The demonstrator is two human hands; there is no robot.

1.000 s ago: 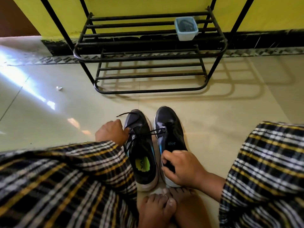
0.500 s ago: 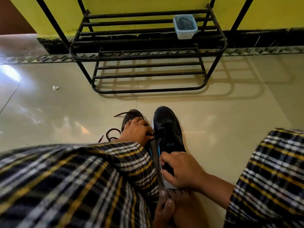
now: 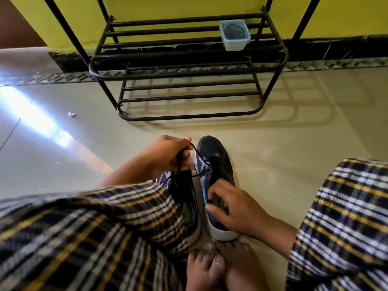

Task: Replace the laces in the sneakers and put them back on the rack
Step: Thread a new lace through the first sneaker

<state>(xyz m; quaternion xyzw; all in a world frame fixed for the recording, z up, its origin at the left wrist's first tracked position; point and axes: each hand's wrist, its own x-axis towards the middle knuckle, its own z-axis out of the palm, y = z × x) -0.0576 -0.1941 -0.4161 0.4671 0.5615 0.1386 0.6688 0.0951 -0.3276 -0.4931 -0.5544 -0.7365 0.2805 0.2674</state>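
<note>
Two dark sneakers stand side by side on the floor between my knees. The right sneaker (image 3: 216,158) is in full view with its toe towards the rack. The left sneaker (image 3: 184,198) is mostly hidden by my left hand and my checked cloth. My left hand (image 3: 168,154) grips a black lace (image 3: 199,157), lifted above the shoes; the lace runs down to the right sneaker's eyelets. My right hand (image 3: 233,206) holds the right sneaker at its opening, fingers curled on the collar. The black metal shoe rack (image 3: 189,66) stands ahead against the yellow wall.
A small pale blue plastic tub (image 3: 234,35) sits on the rack's upper shelf at the right. A white scrap (image 3: 71,114) lies on the tiled floor at the left. My bare feet (image 3: 212,267) lie just behind the sneakers' heels.
My left hand has left the left sneaker, risen and now pulls a black lace up from the right sneaker. My right hand has shifted its hold on the right sneaker's opening.
</note>
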